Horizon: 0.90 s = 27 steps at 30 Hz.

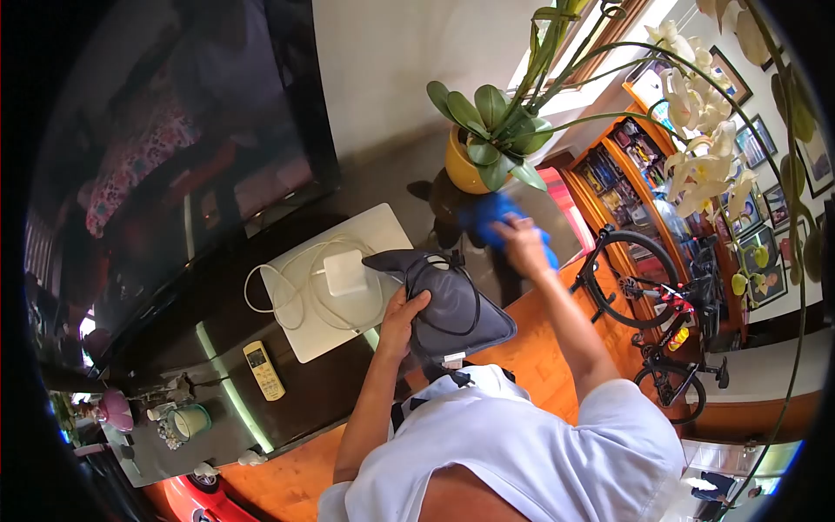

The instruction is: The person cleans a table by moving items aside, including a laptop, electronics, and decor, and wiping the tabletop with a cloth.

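My left hand [402, 322] grips the edge of a dark grey pouch [452, 317], thumb on top, holding it in front of my body. A thin black cord [474, 291] loops across the pouch. My right hand [524, 246] is closed on a blue cloth [494, 211], blurred by motion, over the dark tabletop beside a yellow flowerpot [464, 163]. Left of the pouch lies a flat silver laptop [389, 228], lid closed. On it rest a white charger [345, 273] and its coiled white cable [300, 300].
A large television [252, 113] stands along the back left. On the dark table [296, 383] lie a remote control [263, 371] and a candle jar [189, 421]. Orchid flowers [700, 165] overhang the right side. A bicycle [639, 283] stands on the wooden floor [544, 335].
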Tool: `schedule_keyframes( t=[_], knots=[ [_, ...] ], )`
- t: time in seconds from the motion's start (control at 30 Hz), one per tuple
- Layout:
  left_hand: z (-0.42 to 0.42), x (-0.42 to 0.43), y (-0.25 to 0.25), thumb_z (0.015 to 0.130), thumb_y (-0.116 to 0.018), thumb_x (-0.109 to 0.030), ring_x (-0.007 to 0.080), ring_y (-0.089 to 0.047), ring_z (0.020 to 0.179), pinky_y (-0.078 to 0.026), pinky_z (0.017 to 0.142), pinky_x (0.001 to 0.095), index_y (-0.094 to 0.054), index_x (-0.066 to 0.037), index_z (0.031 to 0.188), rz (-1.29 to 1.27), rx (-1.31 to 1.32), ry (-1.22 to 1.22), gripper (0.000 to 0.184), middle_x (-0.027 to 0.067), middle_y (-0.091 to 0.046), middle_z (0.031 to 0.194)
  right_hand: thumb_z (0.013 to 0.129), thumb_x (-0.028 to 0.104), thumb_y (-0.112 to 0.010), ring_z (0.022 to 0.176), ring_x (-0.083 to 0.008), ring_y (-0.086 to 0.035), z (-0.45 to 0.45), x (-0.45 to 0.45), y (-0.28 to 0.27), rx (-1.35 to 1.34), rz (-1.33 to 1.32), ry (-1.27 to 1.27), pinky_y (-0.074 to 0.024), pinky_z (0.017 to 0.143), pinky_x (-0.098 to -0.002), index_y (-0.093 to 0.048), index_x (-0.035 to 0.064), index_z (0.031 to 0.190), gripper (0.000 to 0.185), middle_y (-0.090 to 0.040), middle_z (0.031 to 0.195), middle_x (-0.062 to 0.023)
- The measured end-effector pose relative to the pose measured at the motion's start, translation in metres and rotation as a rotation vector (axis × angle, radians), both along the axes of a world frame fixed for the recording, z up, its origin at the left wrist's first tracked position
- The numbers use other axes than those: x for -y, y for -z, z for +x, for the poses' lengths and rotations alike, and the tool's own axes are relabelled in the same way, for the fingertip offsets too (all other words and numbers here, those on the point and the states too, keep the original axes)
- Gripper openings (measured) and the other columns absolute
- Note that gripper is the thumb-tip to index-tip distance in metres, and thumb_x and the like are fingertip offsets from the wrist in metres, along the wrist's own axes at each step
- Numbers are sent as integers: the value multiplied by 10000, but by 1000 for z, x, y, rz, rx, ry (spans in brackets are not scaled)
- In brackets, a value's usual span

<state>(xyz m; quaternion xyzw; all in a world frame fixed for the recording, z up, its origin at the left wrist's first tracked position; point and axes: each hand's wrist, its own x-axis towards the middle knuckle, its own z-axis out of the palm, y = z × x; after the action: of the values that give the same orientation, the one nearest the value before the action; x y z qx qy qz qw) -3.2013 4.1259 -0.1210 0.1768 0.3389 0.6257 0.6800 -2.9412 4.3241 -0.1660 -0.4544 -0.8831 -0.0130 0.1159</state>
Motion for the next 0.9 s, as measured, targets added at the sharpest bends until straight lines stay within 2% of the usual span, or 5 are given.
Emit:
schedule_keyframes(
  t=[0.17,0.4,0.47,0.63,0.9],
  knots=[
    [8,-8,3,908,-632,-131,138,-638,954,-490,888,274,-570,-4,1219,21,31,11,342,66,-671,1078,802,35,-534,1088,-394,-526,52,-58,18,11,7,487,-498,814,-540,-608,247,1268,518,-540,1272,-149],
    [17,-27,12,908,-636,-135,137,-640,955,-495,883,280,-579,-16,1207,11,20,2,327,59,-672,1078,654,-34,-692,1103,-354,-529,7,72,-34,-76,-291,-300,-452,981,-418,-661,231,1214,621,-553,1223,-157],
    [21,-32,6,911,-633,-137,137,-639,954,-494,885,281,-577,-17,1207,6,17,-20,325,57,-671,1079,684,-52,-654,1111,-359,-541,64,49,-6,-154,-240,-71,-487,940,-413,-712,214,1119,514,-558,1240,-161],
    [28,-48,11,917,-625,-136,138,-633,959,-489,888,281,-569,-13,1205,9,18,-30,318,50,-668,1077,700,-53,-583,991,-381,-570,136,3,23,-77,120,402,-513,844,-456,-639,215,1232,598,-558,1192,-176],
    [55,-107,40,924,-631,-161,95,-608,925,-476,861,255,-593,-16,1126,185,-34,-63,252,22,-663,1023,658,-28,-682,1137,-389,-493,34,115,1,-90,-156,120,-437,969,-459,-630,107,1189,550,-500,1263,-186]
  ],
)
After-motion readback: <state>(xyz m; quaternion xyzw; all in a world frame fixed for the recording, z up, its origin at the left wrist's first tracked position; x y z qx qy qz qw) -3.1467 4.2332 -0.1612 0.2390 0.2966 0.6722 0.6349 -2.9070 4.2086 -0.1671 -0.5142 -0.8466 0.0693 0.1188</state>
